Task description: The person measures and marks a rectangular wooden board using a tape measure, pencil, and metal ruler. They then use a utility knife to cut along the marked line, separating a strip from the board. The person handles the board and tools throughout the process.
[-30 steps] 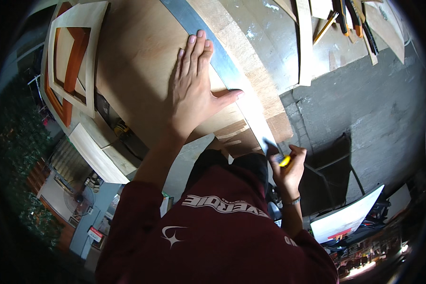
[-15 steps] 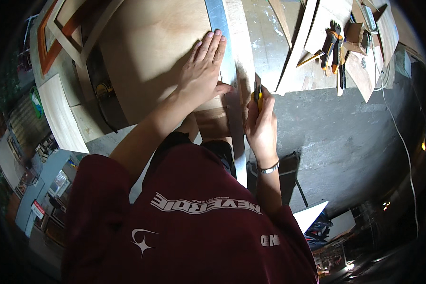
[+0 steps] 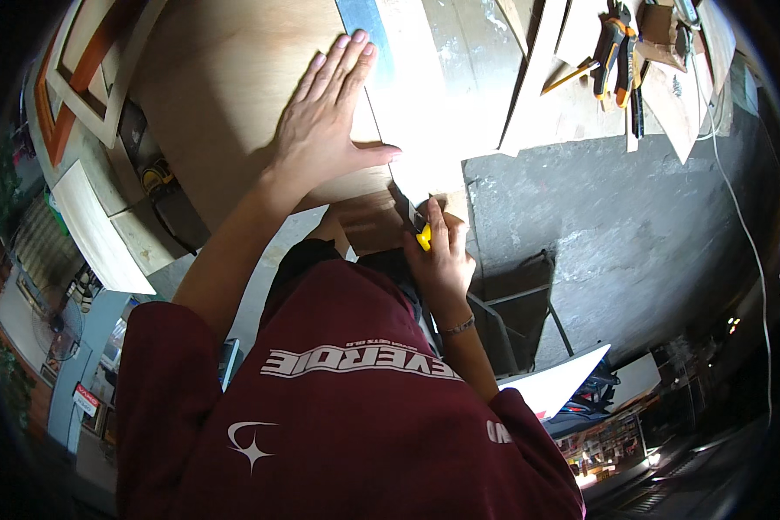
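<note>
A plywood sheet lies on the workbench with a long metal straightedge running down it. My left hand rests flat, fingers stretched out, its fingertips and thumb along the straightedge. Strong glare washes out the middle of the straightedge and the wood beside it. Closer to my body, my right hand is closed around a yellow and black utility knife. The knife's front end points up toward the straightedge by the sheet's near edge. Whether the blade touches the wood I cannot tell.
Wooden frames and a yellow-black tape measure lie on the left. Farther right are pliers, a pencil and thin wood offcuts. A white cable hangs over the grey floor.
My right hand has drawn the utility knife toward my body and slightly left. My left hand remains flat along the straightedge. The whole view has shifted, and the glare is brighter.
</note>
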Available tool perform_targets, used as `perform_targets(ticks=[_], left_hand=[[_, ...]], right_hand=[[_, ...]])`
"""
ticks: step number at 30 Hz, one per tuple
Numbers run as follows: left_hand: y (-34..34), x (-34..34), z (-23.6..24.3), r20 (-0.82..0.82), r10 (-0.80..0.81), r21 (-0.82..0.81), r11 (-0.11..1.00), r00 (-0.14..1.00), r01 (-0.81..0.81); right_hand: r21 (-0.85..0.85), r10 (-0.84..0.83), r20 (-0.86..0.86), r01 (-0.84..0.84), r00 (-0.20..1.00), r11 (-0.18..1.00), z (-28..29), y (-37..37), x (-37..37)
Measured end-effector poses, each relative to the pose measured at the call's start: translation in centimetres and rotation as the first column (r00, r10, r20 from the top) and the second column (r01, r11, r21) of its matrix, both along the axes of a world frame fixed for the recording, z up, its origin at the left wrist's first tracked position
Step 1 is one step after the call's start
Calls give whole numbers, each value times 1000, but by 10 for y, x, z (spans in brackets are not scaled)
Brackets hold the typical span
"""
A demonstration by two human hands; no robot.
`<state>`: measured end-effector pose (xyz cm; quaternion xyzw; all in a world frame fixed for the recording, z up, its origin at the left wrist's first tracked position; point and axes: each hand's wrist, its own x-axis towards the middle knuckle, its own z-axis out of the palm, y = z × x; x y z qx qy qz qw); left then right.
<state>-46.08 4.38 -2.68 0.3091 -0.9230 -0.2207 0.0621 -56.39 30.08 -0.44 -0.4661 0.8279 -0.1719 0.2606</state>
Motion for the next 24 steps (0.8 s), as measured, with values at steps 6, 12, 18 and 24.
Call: perform_targets(ticks=[6,12,18,24], left_hand=[[-1,3,-2,-1,-17,-19,1000,1000,17],[0,4,-3,15,-20,-20,1000,1000,21],[0,2,-3,12,-32,-25,999,999,33],[0,4,-5,8,-27,-39,999,1000,27]], right_hand=[[-54,-36,50,38,998,998,1,-3,0],[-79,-53,40,56,998,995,1,-8,0],[-106,-61,22,63,998,992,2,-11,1],[-130,-54,42,59,998,990,2,-11,0]])
